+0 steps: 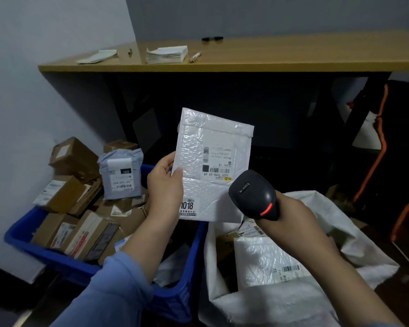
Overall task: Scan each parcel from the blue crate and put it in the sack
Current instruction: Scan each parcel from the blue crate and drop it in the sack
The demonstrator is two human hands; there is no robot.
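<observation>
I'm holding one white bubble mailer (196, 147) upright above the blue crate's (182, 293) right rim, left hand (165, 185) pinching its left edge. I'm judging it light, soft and slick, so I'm gripping the edge and keeping clear of the shipping label (219, 162). Right hand (291, 215) is wrapping round one barcode scanner (253, 194), right of the crate, over the one sack (340, 223). In the crate: one grey poly bag (121, 175) and cardboard boxes (64, 194), overlapping, so no exact count.

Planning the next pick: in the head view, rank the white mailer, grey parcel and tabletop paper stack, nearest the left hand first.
1. white mailer, held in the left hand.
2. grey parcel, to its left in the blue crate.
3. paper stack, far back on the table.
</observation>
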